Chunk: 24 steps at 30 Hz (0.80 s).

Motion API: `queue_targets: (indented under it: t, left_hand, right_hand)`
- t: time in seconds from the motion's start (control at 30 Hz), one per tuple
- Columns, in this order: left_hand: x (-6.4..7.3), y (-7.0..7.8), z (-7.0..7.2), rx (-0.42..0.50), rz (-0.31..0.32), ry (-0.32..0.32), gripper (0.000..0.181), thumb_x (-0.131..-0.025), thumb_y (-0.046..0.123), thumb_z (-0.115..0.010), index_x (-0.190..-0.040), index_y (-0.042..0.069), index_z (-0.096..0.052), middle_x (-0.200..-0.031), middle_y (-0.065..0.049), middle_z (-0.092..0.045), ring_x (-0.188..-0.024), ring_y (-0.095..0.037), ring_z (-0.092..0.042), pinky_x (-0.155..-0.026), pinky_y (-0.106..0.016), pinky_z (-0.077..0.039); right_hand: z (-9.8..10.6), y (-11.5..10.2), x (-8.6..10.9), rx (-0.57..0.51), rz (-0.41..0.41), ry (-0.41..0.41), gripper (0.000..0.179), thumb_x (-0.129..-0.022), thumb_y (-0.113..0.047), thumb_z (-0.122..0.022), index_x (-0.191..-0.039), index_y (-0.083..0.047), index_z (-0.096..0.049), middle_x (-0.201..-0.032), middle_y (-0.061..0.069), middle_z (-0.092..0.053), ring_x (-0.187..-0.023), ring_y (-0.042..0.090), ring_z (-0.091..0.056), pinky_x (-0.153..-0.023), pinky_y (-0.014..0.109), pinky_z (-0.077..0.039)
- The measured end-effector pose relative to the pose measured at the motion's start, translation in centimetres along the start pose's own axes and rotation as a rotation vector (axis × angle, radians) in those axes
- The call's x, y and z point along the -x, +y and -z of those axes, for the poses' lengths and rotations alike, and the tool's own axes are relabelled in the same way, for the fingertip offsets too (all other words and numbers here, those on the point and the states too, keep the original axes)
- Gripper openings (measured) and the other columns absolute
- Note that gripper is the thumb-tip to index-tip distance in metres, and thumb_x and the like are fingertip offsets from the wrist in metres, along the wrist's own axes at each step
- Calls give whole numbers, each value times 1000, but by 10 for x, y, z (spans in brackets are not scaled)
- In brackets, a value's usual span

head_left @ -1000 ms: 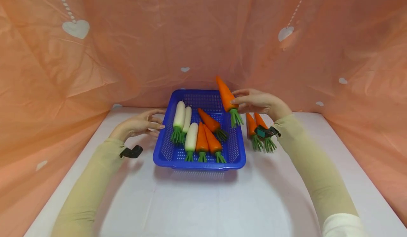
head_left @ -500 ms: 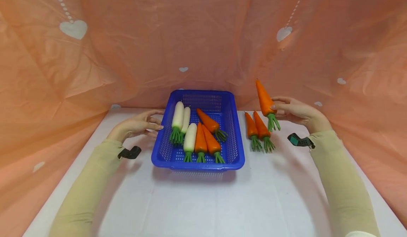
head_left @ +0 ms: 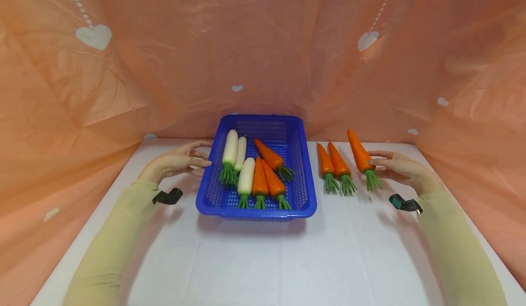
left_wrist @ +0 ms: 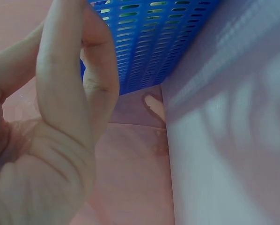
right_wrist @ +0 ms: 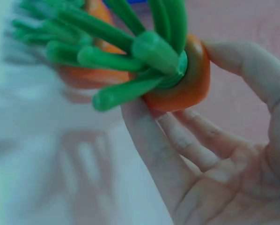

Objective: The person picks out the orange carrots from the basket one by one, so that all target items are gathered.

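My right hand (head_left: 404, 171) pinches a carrot (head_left: 359, 153) near its leafy end, thumb on one side and fingers on the other. The right wrist view shows the green stalks (right_wrist: 154, 54) pointing toward the camera. The held carrot is low over the table, right of two carrots (head_left: 339, 162) lying side by side; whether it touches the table I cannot tell. My left hand (head_left: 176, 162) rests its fingertips against the left side of a blue basket (head_left: 256, 213). In the left wrist view its bent fingers (left_wrist: 62, 61) are against the basket's slotted wall (left_wrist: 144, 47).
Inside the basket lie three white radishes (head_left: 246, 178) on the left and three carrots (head_left: 269, 155) on the right. A white table (head_left: 246, 265) carries everything. Peach cloth (head_left: 263, 45) with white hearts hangs behind and at both sides.
My right hand has carried the carrot from above the basket's right rim out to the right, past the two lying carrots, and lowered it. The left hand and basket have stayed put.
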<state>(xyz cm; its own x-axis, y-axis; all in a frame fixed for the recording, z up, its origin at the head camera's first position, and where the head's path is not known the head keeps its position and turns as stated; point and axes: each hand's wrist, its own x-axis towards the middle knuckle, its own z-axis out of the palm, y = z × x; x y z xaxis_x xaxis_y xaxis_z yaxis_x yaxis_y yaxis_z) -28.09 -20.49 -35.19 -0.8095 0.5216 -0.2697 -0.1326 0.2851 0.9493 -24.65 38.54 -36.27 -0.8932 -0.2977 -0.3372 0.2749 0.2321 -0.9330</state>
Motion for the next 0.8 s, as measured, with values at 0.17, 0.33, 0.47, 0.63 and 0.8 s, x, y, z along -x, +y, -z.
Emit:
queue_targets:
  t: [0.17,0.33,0.47,0.63,0.8]
  left_hand:
    - [0,0,0,6,4,-1,70,-94,-2,-57,-151,8,-17,-119,-23,-50,-93,-24,-61,-79,-43,-56]
    - [1,1,0,9,-2,-5,71,-94,-2,-56,-151,7,-16,-112,-18,-52,-91,-23,-60,-79,-42,-56]
    - [2,2,-1,17,-9,-10,71,-93,-2,-57,-150,5,-15,-107,-15,-52,-88,-22,-59,-77,-40,-56]
    - [2,2,-2,23,-10,-11,72,-93,-2,-58,-150,4,-14,-107,-15,-52,-87,-21,-60,-76,-40,-57]
    - [2,1,-3,38,1,-2,74,-92,-1,-59,-150,4,-13,-109,-17,-51,-87,-20,-60,-76,-38,-57]
  right_hand:
    - [-1,18,-5,65,-8,2,60,-99,-18,-53,-145,8,-23,-112,2,-56,-94,11,-60,-86,24,-51]
    - [-4,28,-9,51,-10,13,60,-99,-17,-54,-143,11,-25,-106,1,-58,-89,11,-60,-84,23,-51]
    - [-7,30,-8,84,-41,42,66,-98,-23,-57,-145,8,-23,-112,5,-57,-89,10,-60,-84,23,-52]
    - [-11,28,-6,192,-91,108,74,-94,-40,-60,-147,0,-28,-137,19,-39,-99,12,-56,-90,25,-48]
    - [-14,24,-11,227,-93,116,71,-95,-41,-59,-145,1,-32,-132,16,-43,-97,12,-54,-88,23,-48]
